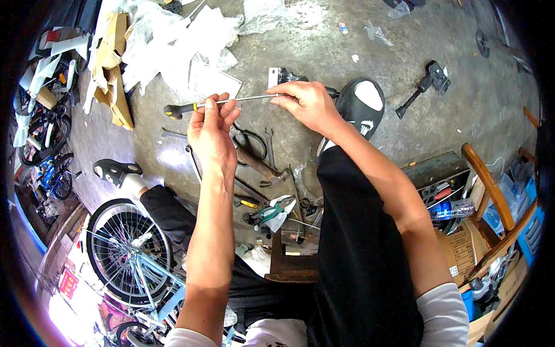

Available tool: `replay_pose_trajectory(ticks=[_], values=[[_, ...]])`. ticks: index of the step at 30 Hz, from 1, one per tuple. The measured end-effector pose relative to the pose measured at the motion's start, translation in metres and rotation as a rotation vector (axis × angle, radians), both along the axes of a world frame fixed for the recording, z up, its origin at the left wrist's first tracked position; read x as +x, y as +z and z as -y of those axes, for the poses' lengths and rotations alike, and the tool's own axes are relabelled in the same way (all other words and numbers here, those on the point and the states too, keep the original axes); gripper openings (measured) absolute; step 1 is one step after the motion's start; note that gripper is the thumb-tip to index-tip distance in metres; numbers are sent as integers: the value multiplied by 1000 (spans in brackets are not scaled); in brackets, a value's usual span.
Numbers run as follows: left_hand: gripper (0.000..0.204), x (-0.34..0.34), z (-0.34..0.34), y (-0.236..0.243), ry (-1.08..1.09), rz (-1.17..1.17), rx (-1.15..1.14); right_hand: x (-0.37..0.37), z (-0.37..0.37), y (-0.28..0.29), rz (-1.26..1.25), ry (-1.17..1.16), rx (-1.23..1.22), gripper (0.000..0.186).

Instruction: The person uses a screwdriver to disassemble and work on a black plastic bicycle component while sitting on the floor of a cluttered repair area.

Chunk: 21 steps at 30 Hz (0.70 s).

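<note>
Held up over the floor, a screwdriver with a black and yellow handle and a thin metal shaft lies nearly level between both hands. My left hand pinches it where the shaft meets the handle, the handle jutting out to the left. Toward the tip end, my right hand has its thumb and fingers closed on the shaft; the tip itself is hidden there. Below the hands lie a hammer, a black-handled pair of scissors and an open-ended wrench.
Green-handled pliers rest on a white scrap among other tools. Plastic sheeting and torn cardboard cover the far left. A bicycle wheel stands at the left, a wooden chair frame at the right. A black pedal crank-like part lies far right.
</note>
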State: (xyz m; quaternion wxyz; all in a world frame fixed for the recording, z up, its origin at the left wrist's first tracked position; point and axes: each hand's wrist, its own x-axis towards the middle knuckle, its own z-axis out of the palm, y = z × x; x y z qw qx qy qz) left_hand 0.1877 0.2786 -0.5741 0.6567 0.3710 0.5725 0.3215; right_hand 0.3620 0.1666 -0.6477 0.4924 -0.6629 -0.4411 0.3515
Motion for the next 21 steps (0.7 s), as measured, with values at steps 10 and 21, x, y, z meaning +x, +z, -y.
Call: replay_pose_trajectory(ticks=[10, 21], values=[[23, 12, 14, 10, 116, 25, 79, 4, -13, -10, 396, -27, 181, 20], [20, -5, -9, -2, 29, 99, 17, 2, -5, 18, -57, -79, 98, 24]])
